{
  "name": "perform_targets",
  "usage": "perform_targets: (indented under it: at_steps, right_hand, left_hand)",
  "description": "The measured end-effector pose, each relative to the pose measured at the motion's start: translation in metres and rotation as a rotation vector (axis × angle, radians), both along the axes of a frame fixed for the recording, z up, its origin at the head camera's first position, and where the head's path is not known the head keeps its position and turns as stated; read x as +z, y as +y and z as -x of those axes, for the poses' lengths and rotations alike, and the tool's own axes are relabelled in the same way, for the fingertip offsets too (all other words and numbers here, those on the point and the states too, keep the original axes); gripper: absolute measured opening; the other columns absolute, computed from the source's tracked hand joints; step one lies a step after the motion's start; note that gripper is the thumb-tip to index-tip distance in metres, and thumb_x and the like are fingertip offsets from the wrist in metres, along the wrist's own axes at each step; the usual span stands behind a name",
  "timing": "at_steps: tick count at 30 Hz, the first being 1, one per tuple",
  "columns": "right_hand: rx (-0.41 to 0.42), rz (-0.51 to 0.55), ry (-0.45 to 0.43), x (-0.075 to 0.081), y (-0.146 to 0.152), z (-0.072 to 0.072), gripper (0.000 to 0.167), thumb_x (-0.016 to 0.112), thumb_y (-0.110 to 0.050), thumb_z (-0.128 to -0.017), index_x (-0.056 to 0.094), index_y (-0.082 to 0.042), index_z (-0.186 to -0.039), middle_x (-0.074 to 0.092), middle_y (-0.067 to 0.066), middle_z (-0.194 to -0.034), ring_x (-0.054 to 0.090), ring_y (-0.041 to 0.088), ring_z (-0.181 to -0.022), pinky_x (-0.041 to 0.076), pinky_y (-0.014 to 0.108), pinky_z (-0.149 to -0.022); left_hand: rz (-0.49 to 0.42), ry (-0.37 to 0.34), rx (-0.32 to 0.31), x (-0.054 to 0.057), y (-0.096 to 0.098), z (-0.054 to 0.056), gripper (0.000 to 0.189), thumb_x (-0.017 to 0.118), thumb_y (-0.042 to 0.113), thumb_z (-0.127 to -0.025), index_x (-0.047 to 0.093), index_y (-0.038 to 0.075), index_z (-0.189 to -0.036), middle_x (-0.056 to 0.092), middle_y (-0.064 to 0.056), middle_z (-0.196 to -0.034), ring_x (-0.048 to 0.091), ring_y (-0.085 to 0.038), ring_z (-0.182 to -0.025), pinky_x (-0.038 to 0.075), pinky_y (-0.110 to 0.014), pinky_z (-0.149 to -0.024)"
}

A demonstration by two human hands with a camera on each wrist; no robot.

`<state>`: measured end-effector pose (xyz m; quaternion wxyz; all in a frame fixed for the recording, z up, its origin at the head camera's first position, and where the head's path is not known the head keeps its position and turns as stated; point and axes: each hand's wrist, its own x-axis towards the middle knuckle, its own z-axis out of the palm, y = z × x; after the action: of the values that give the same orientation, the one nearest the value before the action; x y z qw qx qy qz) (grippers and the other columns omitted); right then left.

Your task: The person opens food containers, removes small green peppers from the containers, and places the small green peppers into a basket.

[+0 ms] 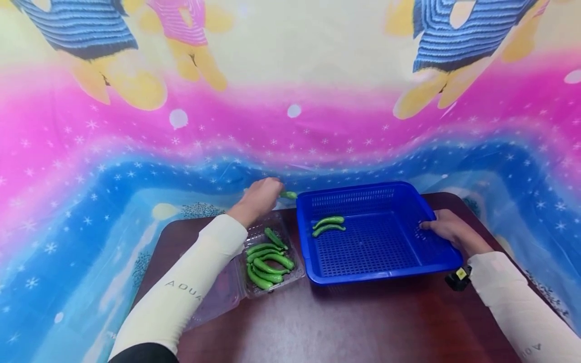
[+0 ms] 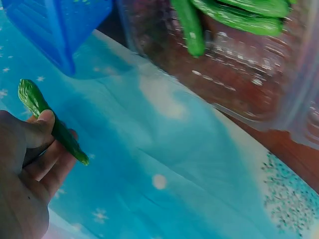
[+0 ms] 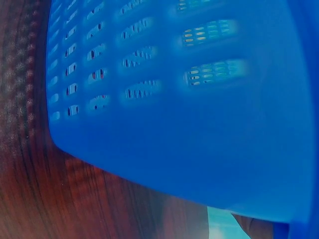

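My left hand (image 1: 260,199) is raised beyond the clear plastic box. Between thumb and fingers it pinches a slim green cucumber-like vegetable (image 2: 55,122), whose blunt wrinkled end points up in the left wrist view. Below the hand, the hinged clear box (image 1: 299,272) holds several more green vegetables (image 1: 274,262). To the right is a blue plastic basket (image 1: 354,275) with slotted sides, two of the green vegetables (image 1: 329,226) lying inside. My right hand (image 1: 451,229) grips its right side, thumb on the inner wall. The right wrist view mostly shows the basket's outer wall (image 3: 174,134).
A dark brown table (image 1: 327,322) carries the box and basket. The box's lid (image 1: 218,292) lies folded back at the left, partly under my left sleeve. Behind the table hangs a printed pink and blue cloth (image 1: 290,126).
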<state>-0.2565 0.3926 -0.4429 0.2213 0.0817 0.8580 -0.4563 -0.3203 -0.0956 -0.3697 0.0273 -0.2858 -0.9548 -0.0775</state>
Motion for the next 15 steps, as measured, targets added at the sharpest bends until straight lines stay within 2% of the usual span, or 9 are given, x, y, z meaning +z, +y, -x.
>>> perform_targets:
  at_steps: [5,9,12,14,15]
  right_hand:
    - [-0.004,-0.009,0.007,-0.002,-0.001,0.000,0.052,0.049,-0.015,-0.107,0.032,0.019,-0.143,0.074,0.017,-0.098,0.076,0.027,-0.081,0.064,0.045,-0.074]
    - [-0.006,-0.021,0.010,-0.002,-0.001,0.000,0.051,0.049,-0.015,-0.107,0.034,0.019,-0.141,0.074,0.018,-0.097,0.076,0.027,-0.081,0.064,0.045,-0.074]
    - [-0.010,-0.021,0.009,-0.001,-0.001,0.000,0.051,0.049,-0.015,-0.107,0.034,0.019,-0.141,0.074,0.017,-0.097,0.076,0.027,-0.081,0.064,0.045,-0.074]
    - [-0.011,-0.013,0.005,-0.001,-0.001,0.000,0.053,0.049,-0.016,-0.107,0.032,0.018,-0.143,0.074,0.017,-0.098,0.077,0.028,-0.081,0.064,0.046,-0.074]
    - [-0.013,-0.010,0.003,0.000,-0.001,0.000,0.053,0.049,-0.016,-0.107,0.032,0.018,-0.144,0.074,0.016,-0.098,0.077,0.028,-0.081,0.064,0.046,-0.074]
  left_hand:
    - [-0.018,0.019,-0.048,0.004,0.018,0.004,0.024,0.064,-0.004,-0.094,0.076,0.005,-0.113,0.072,-0.010,-0.118,0.070,-0.024,-0.106,0.060,-0.032,-0.091]
    - [-0.044,0.005,-0.082,0.011,0.038,0.007,0.020,0.065,0.003,-0.097,0.075,0.002,-0.114,0.074,-0.013,-0.117,0.072,-0.025,-0.106,0.060,-0.035,-0.092]
    - [-0.080,-0.035,-0.101,0.017,0.053,0.007,0.017,0.064,0.002,-0.096,0.076,0.000,-0.108,0.075,-0.013,-0.106,0.072,-0.024,-0.095,0.060,-0.034,-0.086]
    - [-0.087,-0.071,-0.110,0.021,0.063,0.008,0.012,0.063,0.000,-0.095,0.074,0.001,-0.093,0.071,-0.009,-0.087,0.066,-0.020,-0.079,0.057,-0.030,-0.075]
    - [-0.083,-0.084,-0.115,0.023,0.067,0.008,0.014,0.063,-0.001,-0.095,0.070,0.003,-0.083,0.063,-0.006,-0.077,0.059,-0.017,-0.071,0.052,-0.029,-0.069]
